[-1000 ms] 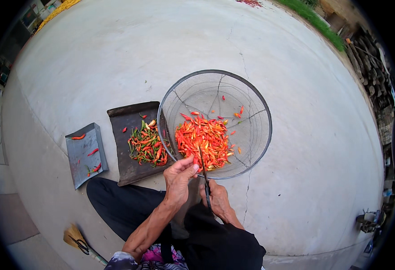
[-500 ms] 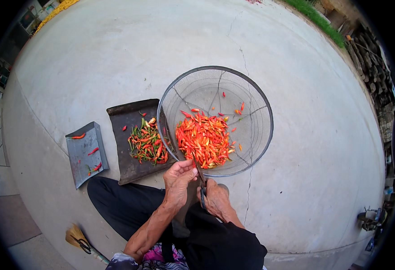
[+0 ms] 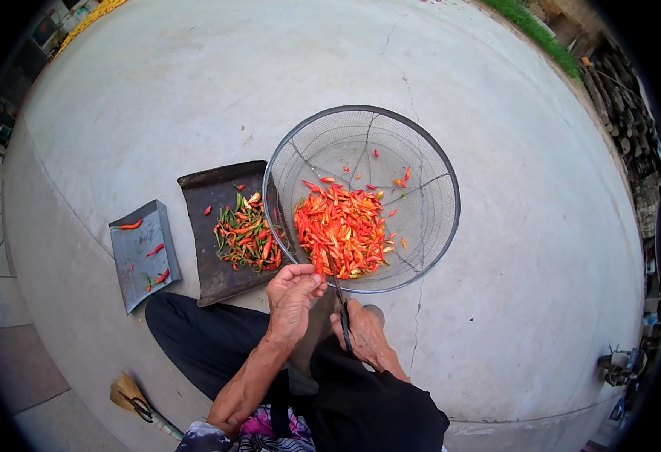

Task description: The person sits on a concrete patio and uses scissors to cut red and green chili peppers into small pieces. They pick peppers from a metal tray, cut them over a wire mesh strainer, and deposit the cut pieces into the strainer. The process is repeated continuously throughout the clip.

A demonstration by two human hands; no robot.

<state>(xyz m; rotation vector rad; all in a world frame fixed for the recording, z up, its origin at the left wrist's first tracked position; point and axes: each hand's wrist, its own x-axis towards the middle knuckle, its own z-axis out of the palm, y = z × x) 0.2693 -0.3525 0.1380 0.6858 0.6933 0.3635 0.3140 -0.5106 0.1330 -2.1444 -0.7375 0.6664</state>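
Over the near rim of a round wire-mesh basket [image 3: 453, 226], my left hand [image 3: 290, 305] pinches a red chili pepper [image 3: 318, 264] between thumb and fingers. My right hand [image 3: 362, 331] is closed round the handles of dark scissors [image 3: 343, 310], whose blades point away from me beside the left fingertips. Inside the basket lies a heap of cut red and orange chili pieces [image 3: 342, 230], with a few scattered toward its far side. Left of it, a dark metal pan [image 3: 201, 260] carries whole red and green chilies [image 3: 246, 239], and the basket's rim overlaps the pan's right edge.
Further left stands a grey metal dustpan [image 3: 128, 267] with a few chilies in it. A straw hand broom [image 3: 128, 395] lies at the lower left. Stacked firewood [image 3: 624, 113] lines the right side of the concrete floor [image 3: 526, 248]. My bent leg [image 3: 202, 339] sits below the pans.
My left hand has shifted slightly up and left, and the scissor blades show more open beside the chili. The right hand stays nearly in place.
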